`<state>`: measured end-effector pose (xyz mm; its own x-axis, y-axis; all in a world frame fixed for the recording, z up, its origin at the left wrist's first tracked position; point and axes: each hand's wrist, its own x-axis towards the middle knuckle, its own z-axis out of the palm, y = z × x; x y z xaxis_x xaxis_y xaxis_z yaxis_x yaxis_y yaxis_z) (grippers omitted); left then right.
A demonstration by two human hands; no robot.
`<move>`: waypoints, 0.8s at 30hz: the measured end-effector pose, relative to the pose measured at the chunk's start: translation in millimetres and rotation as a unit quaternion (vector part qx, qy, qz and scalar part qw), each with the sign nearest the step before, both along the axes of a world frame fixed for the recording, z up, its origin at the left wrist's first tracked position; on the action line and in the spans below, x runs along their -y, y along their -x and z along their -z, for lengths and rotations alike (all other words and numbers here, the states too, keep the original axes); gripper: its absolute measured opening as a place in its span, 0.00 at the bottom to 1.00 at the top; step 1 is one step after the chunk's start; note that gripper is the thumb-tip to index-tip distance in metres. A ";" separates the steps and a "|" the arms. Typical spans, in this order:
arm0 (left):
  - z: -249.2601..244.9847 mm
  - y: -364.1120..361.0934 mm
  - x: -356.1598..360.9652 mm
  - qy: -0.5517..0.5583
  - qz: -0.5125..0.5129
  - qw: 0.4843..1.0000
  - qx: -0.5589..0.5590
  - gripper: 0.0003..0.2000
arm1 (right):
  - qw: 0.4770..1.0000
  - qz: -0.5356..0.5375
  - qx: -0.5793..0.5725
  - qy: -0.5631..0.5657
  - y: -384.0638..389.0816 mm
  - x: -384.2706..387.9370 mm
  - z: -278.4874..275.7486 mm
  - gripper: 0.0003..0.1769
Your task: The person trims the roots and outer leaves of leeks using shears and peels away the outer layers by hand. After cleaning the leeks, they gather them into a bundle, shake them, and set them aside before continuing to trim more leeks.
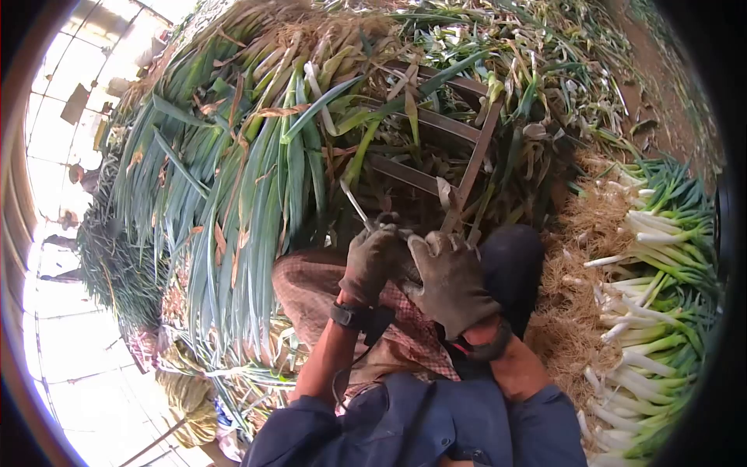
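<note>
My left hand, in a worn grey-brown glove, is closed around a thin, pale, blade-like piece that looks like a small knife and points up and left. My right hand, gloved alike, is beside it over my lap, its fingers bent and slightly apart, with nothing visible in them. Something dark shows between the hands; I cannot make out what it is. Ahead stands a brown metal frame with crossbars. Long green onions lie heaped at the left, their leaves hanging toward my knee.
Along my right side lies a row of cleaned green onions, white stems beside a mat of roots. Loose leaves and trimmings cover the ground at the back. A yellowish sack sits at the lower left, near a bright gridded wall.
</note>
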<state>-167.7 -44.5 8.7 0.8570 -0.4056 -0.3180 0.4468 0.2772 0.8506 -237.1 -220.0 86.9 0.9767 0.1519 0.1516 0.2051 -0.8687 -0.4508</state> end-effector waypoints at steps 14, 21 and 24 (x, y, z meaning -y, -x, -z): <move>19.9 -130.9 -23.3 -0.617 -0.016 0.732 0.287 0.18 | 0.963 0.055 -0.256 -0.055 -71.9 -16.2 74.6 0.48; 85.8 -166.5 -25.2 -0.641 -0.050 0.619 0.451 0.23 | 0.965 0.123 -0.232 -0.018 -164.0 -10.4 95.3 0.46; 75.5 -169.2 -22.9 -0.665 0.047 0.648 0.369 0.25 | 0.964 0.145 -0.214 -0.061 -211.4 8.6 136.6 0.45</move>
<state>1.5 -21.6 -66.7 0.9661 -0.2544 0.0427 -0.2553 -0.9190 0.3005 -25.7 -228.6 -49.6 0.9527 -0.1307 -0.2743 -0.2656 -0.7965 -0.5432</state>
